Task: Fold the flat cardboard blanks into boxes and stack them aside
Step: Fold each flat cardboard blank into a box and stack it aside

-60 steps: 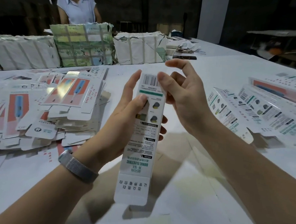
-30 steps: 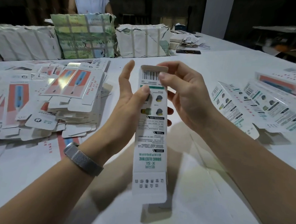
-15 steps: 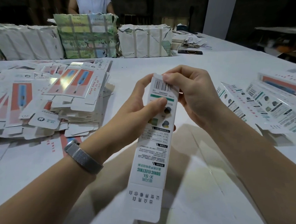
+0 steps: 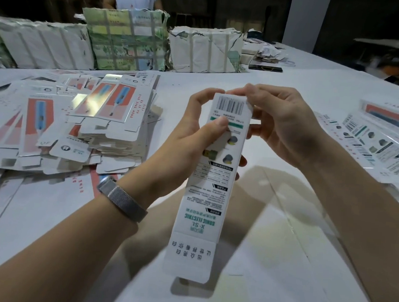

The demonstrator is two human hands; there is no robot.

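Cardboard box: white long carton (image 4: 211,186) with teal print, held upright above the table (image 4: 269,260), its barcode end at the top and its bottom flap hanging open.
Left hand: my left hand (image 4: 189,141) grips the carton's upper half, thumb pressed on the printed face, fingers curled behind.
Right hand: my right hand (image 4: 281,128) is curled over the top end, fingertips pinching the top flap at the barcode.
What changed: a second ago that top flap stood up and open with my right fingers just reaching it; half a second ago they were bending it; now it looks folded down and I judge it nearly tucked in.
Meaning: the top end seems about closed, so the open bottom flap is what remains before this box can go aside.
Flat blanks: heap (image 4: 83,129) on the table to my left.
Finished boxes: row (image 4: 376,143) lying to my right.
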